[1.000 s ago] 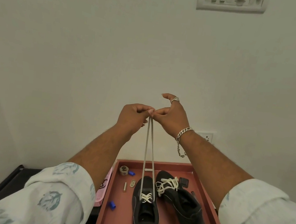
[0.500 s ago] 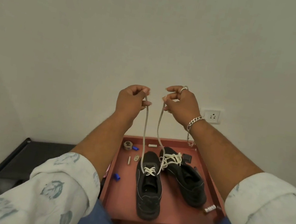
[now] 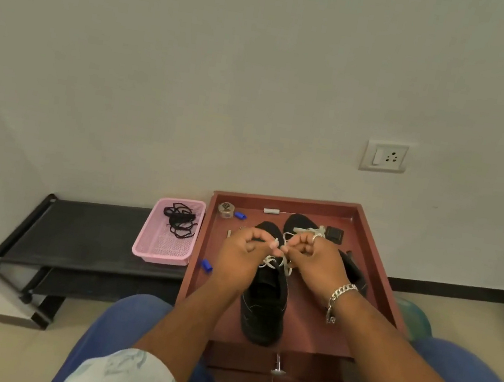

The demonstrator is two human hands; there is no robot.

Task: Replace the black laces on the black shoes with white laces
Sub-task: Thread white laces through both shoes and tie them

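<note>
Two black shoes stand on a red-brown tray-topped cabinet [image 3: 377, 242]. The near shoe [image 3: 264, 307] points away from me and carries a white lace [image 3: 285, 266] through its lowest eyelets. My left hand [image 3: 242, 259] and my right hand [image 3: 315, 262] hover just above its front, and each pinches one end of that lace between thumb and fingertips. The far shoe [image 3: 299, 224], partly hidden behind my right hand, has white lacing too. The removed black laces [image 3: 179, 217] lie tangled in a pink basket [image 3: 158, 250] to the left.
Small items lie on the tray: a tape roll [image 3: 225, 210], blue caps [image 3: 205, 265], a white stick [image 3: 271, 211], a black square piece [image 3: 334, 235]. A black low rack [image 3: 79, 240] holds the basket. A wall socket [image 3: 385, 156] sits above right.
Both hands have come down from high in front of the wall to just above the near shoe, still holding the lace ends. The camera has tilted downward.
</note>
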